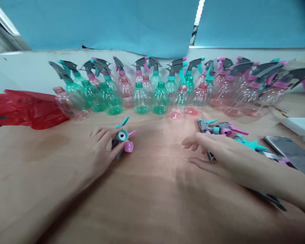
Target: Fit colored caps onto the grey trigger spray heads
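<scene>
Between the thumb and fingers of my left hand [103,147] is a teal spray trigger head [122,135], its round collar facing me. A pink spray trigger head [128,146] sits right beside it, touching or very near the thumb; whether it is gripped too I cannot tell. My right hand [205,145] hovers over the table with fingers apart and nothing in them. Just behind and under it lies a loose pile of grey, teal and pink spray heads [220,128], partly hidden by the hand and forearm.
Along the back stand several clear green bottles [160,98] and pink bottles [176,105], some open-necked, others topped with spray heads [171,69]. A red plastic bag [33,108] lies at left. On the right are a phone [292,152] and a white box [301,125].
</scene>
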{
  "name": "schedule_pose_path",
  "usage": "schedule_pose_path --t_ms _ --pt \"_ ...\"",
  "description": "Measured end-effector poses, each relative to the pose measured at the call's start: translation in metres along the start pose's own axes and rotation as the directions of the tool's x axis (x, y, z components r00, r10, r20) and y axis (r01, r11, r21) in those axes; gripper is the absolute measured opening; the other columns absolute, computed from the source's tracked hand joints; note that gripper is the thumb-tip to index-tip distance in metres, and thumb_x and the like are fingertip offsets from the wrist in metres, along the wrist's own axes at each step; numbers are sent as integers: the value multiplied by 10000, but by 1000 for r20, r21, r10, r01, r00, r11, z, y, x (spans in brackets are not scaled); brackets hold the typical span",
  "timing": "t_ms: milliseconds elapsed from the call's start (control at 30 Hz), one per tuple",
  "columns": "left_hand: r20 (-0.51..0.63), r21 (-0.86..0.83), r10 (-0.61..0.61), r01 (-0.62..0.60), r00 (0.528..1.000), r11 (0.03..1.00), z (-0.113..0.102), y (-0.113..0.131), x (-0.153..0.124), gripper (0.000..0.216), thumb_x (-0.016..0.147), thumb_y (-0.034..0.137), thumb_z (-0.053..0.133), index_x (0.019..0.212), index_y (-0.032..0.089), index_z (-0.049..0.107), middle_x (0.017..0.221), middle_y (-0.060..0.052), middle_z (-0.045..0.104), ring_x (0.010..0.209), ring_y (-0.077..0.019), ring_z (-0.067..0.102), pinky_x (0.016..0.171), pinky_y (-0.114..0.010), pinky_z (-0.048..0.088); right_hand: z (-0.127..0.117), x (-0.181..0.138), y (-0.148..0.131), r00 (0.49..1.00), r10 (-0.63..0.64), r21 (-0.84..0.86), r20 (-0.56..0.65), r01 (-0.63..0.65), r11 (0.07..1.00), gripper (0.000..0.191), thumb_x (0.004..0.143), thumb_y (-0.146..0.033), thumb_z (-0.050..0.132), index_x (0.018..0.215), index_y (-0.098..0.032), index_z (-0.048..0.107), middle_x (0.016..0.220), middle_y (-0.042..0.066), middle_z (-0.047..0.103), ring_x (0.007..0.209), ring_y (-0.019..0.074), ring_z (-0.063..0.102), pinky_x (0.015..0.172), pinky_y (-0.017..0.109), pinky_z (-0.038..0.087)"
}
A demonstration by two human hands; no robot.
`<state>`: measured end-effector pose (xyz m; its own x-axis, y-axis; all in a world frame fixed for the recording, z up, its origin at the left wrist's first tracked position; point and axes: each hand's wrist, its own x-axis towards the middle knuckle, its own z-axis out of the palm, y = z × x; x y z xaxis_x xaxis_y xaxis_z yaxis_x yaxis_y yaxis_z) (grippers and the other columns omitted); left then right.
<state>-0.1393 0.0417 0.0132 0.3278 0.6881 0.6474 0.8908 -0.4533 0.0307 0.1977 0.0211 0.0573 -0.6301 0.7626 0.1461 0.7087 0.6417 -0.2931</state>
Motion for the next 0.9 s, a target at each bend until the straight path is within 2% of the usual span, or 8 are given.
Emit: schedule_pose_path --t_ms 200,367,500,633,767,867,900 --pt "71 -62 -18 23 997 998 2 -29 5 349 902 389 528 1198 207 559 1016 -32 662 941 -245 545 850 -394 417 4 -10 16 999 34 -77 37 -31 997 231 893 -390 493 1081 -260 528 1058 27 640 917 203 627 730 332 478" --pt "309 -60 -26 46 951 997 5 -31 29 384 887 378 524 1212 176 558 1114 -58 644 1050 -265 513 931 -417 384 5 -25 23 987 122 -62 103 -116 991 211 894 -360 485 1079 -272 535 1082 34 616 942 210 619 756 358 481" --pt "371 -113 2 43 929 993 2 -22 41 403 864 373 533 1217 177 552 1253 -65 593 1135 -263 512 991 -405 365 3 -34 27 976 145 -62 161 -136 989 191 880 -371 488 1033 -278 555 1000 33 632 886 213 626 697 342 484" --pt "347 -185 -70 141 935 973 -5 -12 40 339 853 415 504 1112 218 600 1150 -55 641 1061 -260 574 929 -385 430 -2 -38 27 970 182 -66 163 -174 983 182 859 -295 501 1019 -294 588 928 13 654 819 202 631 654 318 469" --pt "307 -259 -109 193 946 946 -4 8 38 252 879 406 474 1007 246 621 1034 -33 672 958 -241 623 839 -359 480 -10 -41 29 975 178 -70 132 -170 983 169 862 -311 508 1010 -290 589 933 5 661 811 198 630 650 317 458" --pt "308 -299 -35 132 951 945 0 38 44 218 888 374 488 1005 256 629 966 -9 677 878 -215 638 800 -346 489 -20 -45 33 976 202 -120 86 -191 974 171 866 -336 513 1009 -271 580 916 18 662 813 207 628 656 331 453" --pt "337 -324 51 65 940 944 3 51 47 214 896 357 485 1025 257 624 966 -8 671 875 -208 635 798 -344 490 -24 -46 35 973 216 -132 84 -204 970 177 864 -348 519 1008 -263 576 893 21 662 794 207 626 650 334 451"
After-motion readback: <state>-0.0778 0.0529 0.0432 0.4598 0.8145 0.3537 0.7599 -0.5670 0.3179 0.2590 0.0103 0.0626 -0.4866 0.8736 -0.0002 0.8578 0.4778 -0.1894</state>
